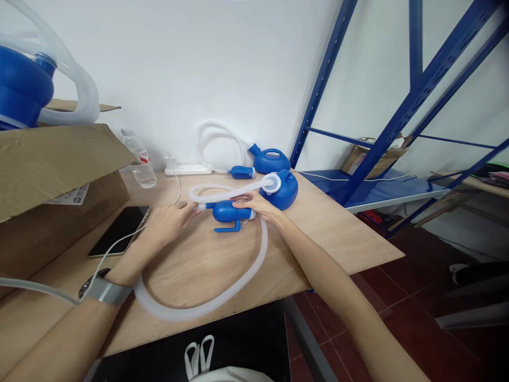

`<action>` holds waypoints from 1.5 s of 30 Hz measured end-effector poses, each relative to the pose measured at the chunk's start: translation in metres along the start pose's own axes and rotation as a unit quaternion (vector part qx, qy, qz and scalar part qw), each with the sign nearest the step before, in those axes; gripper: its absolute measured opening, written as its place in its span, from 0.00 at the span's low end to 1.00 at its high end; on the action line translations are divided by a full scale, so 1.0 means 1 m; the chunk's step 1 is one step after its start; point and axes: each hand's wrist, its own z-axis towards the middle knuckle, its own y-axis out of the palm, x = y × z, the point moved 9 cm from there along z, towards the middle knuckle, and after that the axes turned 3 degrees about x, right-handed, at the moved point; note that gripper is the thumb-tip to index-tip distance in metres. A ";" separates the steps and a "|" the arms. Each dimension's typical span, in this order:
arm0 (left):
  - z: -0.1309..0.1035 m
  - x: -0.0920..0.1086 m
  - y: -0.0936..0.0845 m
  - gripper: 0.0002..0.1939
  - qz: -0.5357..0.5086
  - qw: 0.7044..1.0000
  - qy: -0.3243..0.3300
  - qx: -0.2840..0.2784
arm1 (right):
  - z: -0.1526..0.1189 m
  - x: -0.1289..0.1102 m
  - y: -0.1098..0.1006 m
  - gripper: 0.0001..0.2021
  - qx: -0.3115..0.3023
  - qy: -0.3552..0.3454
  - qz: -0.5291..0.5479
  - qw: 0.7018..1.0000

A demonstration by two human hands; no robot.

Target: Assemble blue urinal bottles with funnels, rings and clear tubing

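A blue plastic urinal head with an L-shaped handle lies sideways over the table, its narrow neck toward the left. My right hand grips its wide, white-rimmed end, fingers closed over the top. At the neck, my left hand pinches the end of the translucent hose, where the two meet. That hose loops round the tabletop in front of me. Just behind my right hand, a blue jug lies tilted, a white collar on its mouth with hose attached.
Against the wall are a second blue jug, its hose and another urinal head. A power strip, water bottle, phone and open carton occupy the left. Blue shelving stands right. A white cable crosses my left wrist.
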 end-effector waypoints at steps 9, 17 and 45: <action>-0.003 0.004 -0.003 0.23 0.013 0.998 0.046 0.036 | -0.010 -0.016 0.008 0.22 -0.023 0.019 -0.002 1.000; -0.006 0.014 -0.009 0.19 -0.012 0.995 0.088 0.037 | -0.011 -0.013 0.009 0.19 -0.037 0.062 0.001 0.997; -0.004 0.014 -0.015 0.20 -0.077 0.997 0.028 -0.009 | -0.002 0.017 0.022 0.14 0.019 0.127 0.109 0.986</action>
